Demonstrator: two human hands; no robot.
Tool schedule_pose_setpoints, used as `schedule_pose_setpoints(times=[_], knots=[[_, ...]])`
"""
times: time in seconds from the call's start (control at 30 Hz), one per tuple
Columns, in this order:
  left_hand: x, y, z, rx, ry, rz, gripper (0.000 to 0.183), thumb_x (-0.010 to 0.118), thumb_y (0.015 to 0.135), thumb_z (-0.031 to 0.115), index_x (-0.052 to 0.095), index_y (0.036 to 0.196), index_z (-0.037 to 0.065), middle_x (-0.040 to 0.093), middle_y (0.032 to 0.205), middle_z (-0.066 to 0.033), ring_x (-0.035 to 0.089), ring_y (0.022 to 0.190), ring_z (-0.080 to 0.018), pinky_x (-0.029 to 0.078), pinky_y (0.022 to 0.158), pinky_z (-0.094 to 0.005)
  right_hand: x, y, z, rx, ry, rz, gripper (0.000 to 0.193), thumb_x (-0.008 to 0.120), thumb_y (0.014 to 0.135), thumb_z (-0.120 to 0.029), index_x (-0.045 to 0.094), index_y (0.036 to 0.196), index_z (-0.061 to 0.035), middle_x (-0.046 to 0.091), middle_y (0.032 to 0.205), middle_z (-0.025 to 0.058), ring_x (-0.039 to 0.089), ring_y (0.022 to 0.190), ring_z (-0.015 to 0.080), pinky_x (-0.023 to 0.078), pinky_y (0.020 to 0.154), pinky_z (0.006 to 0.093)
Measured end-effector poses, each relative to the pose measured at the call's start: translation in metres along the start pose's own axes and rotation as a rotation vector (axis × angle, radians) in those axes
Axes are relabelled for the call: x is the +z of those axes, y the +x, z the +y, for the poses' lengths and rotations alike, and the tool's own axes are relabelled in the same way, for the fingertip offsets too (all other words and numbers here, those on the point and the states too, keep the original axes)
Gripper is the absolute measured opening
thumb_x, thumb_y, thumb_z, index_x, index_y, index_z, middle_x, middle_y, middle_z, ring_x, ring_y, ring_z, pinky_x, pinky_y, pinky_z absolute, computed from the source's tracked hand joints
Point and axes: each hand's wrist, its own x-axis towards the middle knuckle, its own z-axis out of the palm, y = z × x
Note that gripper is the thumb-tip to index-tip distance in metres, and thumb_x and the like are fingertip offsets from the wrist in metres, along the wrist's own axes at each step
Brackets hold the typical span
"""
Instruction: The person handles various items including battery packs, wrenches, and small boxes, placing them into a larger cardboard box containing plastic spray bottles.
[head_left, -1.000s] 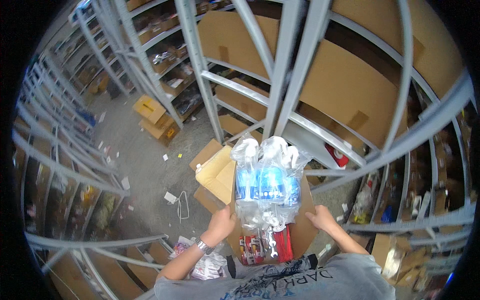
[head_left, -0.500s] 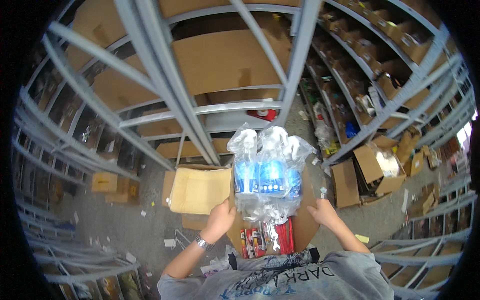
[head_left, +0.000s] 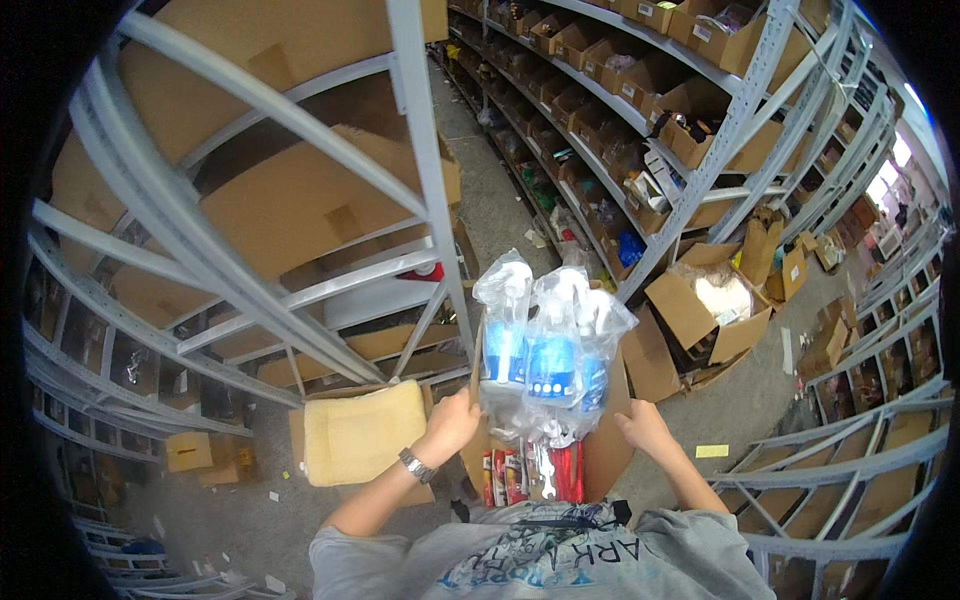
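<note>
Both my hands grip an open cardboard box (head_left: pixel 606 455) held in front of my body. My left hand (head_left: pixel 450 428), with a metal watch on the wrist, is closed on the left wall. On the opposite wall my right hand (head_left: pixel 643 428) is closed too. Several white bottles with blue labels (head_left: pixel 552 365) stand in clear plastic bags at the far end, rising above the rim. Nearer my body lie silver wrenches (head_left: pixel 547 470), red-and-black packets (head_left: pixel 505 475) and red items (head_left: pixel 571 472) I cannot make out. The box's bottom is hidden.
A yellowish cushion (head_left: pixel 362 433) lies on cardboard at left. Grey shelving (head_left: pixel 430 150) stands ahead on the left; racks of small bins (head_left: pixel 600 70) line the aisle (head_left: pixel 475 170) beyond. An opened carton (head_left: pixel 690 300) sits on the floor at right, with a yellow paper (head_left: pixel 712 451) nearby.
My view has turned to the right, so the shelving and cushion have shifted left and the aisle shows ahead. Both hands keep their hold on the box.
</note>
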Motion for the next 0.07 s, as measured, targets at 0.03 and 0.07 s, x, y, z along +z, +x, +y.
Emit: schedule_pose_setpoints(times=[0.03, 0.07], knots=[[0.004, 0.013, 0.009, 0.002, -0.028, 0.013, 0.031, 0.051, 0.082, 0.017, 0.053, 0.106, -0.003, 0.061, 0.083, -0.0292, 0.060, 0.082, -0.0432, 0.047, 0.078, -0.0506, -0.009, 0.013, 0.006, -0.007, -0.018, -0.004, 0.030, 0.060, 0.077, -0.019, 0.062, 0.096, 0.0043, 0.062, 0.087, 0.0275, 0.061, 0.086, 0.0394, 0.048, 0.077, 0.0424], [0.008, 0.026, 0.017, 0.003, -0.057, 0.027, 0.031, 0.051, 0.082, 0.017, 0.054, 0.108, 0.001, 0.062, 0.083, -0.0284, 0.060, 0.082, -0.0431, 0.047, 0.078, -0.0509, -0.017, 0.026, 0.014, -0.013, -0.036, -0.010, 0.029, 0.060, 0.077, -0.020, 0.063, 0.095, 0.0035, 0.061, 0.089, 0.0293, 0.059, 0.089, 0.0415, 0.048, 0.080, 0.0449]])
